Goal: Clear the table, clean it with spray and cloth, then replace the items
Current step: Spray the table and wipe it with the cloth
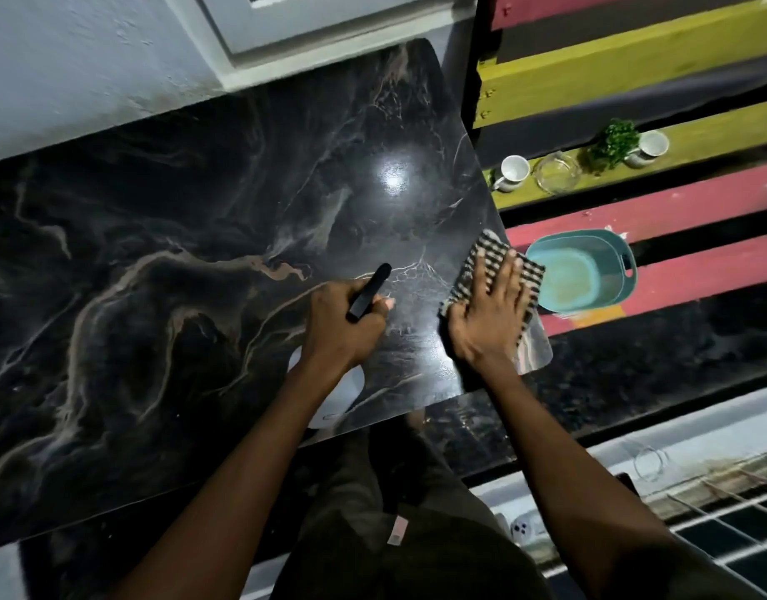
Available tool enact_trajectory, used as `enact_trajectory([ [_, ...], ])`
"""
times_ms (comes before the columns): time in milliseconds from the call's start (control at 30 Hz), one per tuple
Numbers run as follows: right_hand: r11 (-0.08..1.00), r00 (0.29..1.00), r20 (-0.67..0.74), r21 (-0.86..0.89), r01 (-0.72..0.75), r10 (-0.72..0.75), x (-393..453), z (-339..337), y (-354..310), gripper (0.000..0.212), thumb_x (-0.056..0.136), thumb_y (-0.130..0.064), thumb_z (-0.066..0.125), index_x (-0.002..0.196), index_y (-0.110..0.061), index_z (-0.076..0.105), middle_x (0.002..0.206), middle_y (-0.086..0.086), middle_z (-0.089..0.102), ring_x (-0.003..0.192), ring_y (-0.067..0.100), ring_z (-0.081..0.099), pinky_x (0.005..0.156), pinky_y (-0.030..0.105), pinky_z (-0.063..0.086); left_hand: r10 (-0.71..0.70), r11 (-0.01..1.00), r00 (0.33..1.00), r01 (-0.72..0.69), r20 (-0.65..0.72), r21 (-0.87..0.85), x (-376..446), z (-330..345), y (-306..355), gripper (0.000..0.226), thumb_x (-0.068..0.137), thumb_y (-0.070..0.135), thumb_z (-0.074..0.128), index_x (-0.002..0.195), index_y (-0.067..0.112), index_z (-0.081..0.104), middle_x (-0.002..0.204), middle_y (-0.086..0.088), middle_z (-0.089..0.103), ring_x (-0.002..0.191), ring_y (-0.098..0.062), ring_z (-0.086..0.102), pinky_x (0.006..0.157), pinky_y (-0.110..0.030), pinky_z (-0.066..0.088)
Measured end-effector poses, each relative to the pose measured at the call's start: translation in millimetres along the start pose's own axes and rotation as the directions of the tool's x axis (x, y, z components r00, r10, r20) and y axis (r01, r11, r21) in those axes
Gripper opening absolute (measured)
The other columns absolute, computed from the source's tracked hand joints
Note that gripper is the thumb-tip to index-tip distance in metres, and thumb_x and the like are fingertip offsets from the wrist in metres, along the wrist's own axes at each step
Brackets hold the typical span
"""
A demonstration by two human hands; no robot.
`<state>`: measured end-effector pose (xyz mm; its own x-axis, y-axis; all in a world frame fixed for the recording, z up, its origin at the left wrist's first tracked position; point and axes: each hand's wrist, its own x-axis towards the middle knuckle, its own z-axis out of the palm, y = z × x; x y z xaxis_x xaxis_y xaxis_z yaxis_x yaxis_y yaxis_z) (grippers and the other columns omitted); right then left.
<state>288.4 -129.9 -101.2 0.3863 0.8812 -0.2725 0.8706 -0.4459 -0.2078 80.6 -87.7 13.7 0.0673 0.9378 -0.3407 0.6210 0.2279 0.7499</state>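
A black marbled table [199, 275] fills the view. My left hand [344, 322] grips a spray bottle; its black nozzle [370, 291] points up and right, and its white body [334, 396] shows below my wrist. My right hand [487, 313] lies flat, fingers spread, on a black-and-white checked cloth [487, 257] near the table's right edge. The tabletop between the hands looks wet and shiny.
To the right runs a slatted bench in pink and yellow [697, 201]. On it stand two white mugs [513, 171], a glass ashtray [557, 171], a small green plant [613, 142] and a teal plastic basin [583, 270]. A white wall [91, 71] borders the table's far side.
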Motion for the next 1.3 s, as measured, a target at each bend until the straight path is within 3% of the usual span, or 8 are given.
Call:
enact_trajectory([
  [233,0.914,0.907,0.109,0.039,0.405,-0.406,-83.1,17.0,-8.8,0.087,0.085,-0.041,0.046,0.161,-0.03,0.004,0.169,0.006,-0.008,0.155,0.022,-0.011,0.124,0.052,0.009,-0.002,1.0,0.999,0.001,0.038,0.03,7.5,25.1,16.7,0.032,0.083,0.015,0.072,0.059,0.003,0.054,0.053,-0.016,0.048,0.049,-0.024,0.043,0.051,-0.029,0.034],
  [500,0.98,0.98,0.009,0.012,0.2,-0.2,-3.9,-3.0,26.1,0.088,0.083,-0.044,0.046,0.161,-0.033,0.006,0.169,0.007,0.0,0.156,0.022,-0.003,0.124,0.054,0.007,-0.052,0.999,0.998,0.053,0.04,-0.013,29.3,30.5,24.7,0.029,0.085,0.028,0.074,0.066,0.008,0.064,0.062,-0.012,0.067,0.061,-0.029,0.066,0.058,-0.036,0.054],
  [700,0.989,0.989,-0.002,0.008,0.145,-0.145,118.5,-19.8,-51.4,0.084,0.089,-0.053,0.033,0.16,-0.028,-0.002,0.167,0.018,-0.007,0.154,0.033,-0.01,0.123,0.056,-0.001,-0.113,0.993,0.993,0.112,-0.039,-0.026,41.0,17.4,27.5,0.039,0.085,0.02,0.074,0.054,0.012,0.051,0.05,-0.002,0.052,0.046,-0.016,0.048,0.051,-0.027,0.038],
  [800,0.918,0.917,0.083,-0.05,0.394,-0.39,88.3,-0.2,-84.2,0.077,0.093,-0.053,0.028,0.161,-0.028,0.001,0.166,0.017,-0.013,0.153,0.031,-0.016,0.124,0.055,-0.002,-0.107,0.994,0.992,0.107,-0.073,-0.002,45.6,8.7,21.9,0.031,0.082,0.016,0.07,0.059,0.003,0.054,0.056,-0.017,0.057,0.054,-0.032,0.055,0.051,-0.046,0.047],
  [900,0.773,0.764,0.169,-0.015,0.634,-0.623,12.3,20.7,-93.8,0.075,0.092,-0.049,0.038,0.16,-0.022,0.021,0.168,0.014,0.001,0.155,0.027,-0.012,0.124,0.053,0.004,-0.09,0.996,0.99,0.093,-0.11,0.015,46.6,0.0,15.3,0.036,0.08,0.013,0.068,0.053,0.009,0.045,0.049,-0.009,0.046,0.049,-0.023,0.044,0.049,-0.04,0.039],
  [1000,0.694,0.669,0.225,0.048,0.719,-0.708,-50.2,24.2,-64.2,0.078,0.091,-0.044,0.044,0.161,-0.025,0.016,0.169,0.01,0.002,0.155,0.022,-0.01,0.125,0.05,0.004,-0.101,0.995,0.987,0.097,-0.123,-0.039,43.4,-10.5,6.1,0.039,0.081,0.024,0.07,0.052,0.014,0.046,0.048,-0.004,0.047,0.048,-0.023,0.047,0.051,-0.037,0.041],
  [1167,0.819,0.81,0.137,0.019,0.573,-0.57,-41.7,8.2,3.8,0.091,0.078,-0.043,0.054,0.16,-0.03,0.016,0.169,0.005,0.0,0.156,0.022,-0.001,0.123,0.053,0.012,-0.156,0.985,0.969,0.14,-0.189,-0.098,27.2,-30.5,-16.0,0.034,0.08,0.032,0.074,0.069,0.001,0.065,0.061,-0.016,0.063,0.059,-0.031,0.064,0.055,-0.04,0.055],
  [1300,0.919,0.917,0.065,-0.013,0.394,-0.393,3.9,7.2,-27.3,0.088,0.08,-0.046,0.041,0.161,-0.028,0.013,0.169,0.008,0.001,0.156,0.026,0.001,0.124,0.053,0.009,-0.168,0.986,0.96,0.166,-0.226,-0.027,-1.7,-50.7,-50.8,0.031,0.079,0.029,0.074,0.072,0.0,0.068,0.061,-0.016,0.065,0.059,-0.031,0.064,0.054,-0.039,0.053],
])
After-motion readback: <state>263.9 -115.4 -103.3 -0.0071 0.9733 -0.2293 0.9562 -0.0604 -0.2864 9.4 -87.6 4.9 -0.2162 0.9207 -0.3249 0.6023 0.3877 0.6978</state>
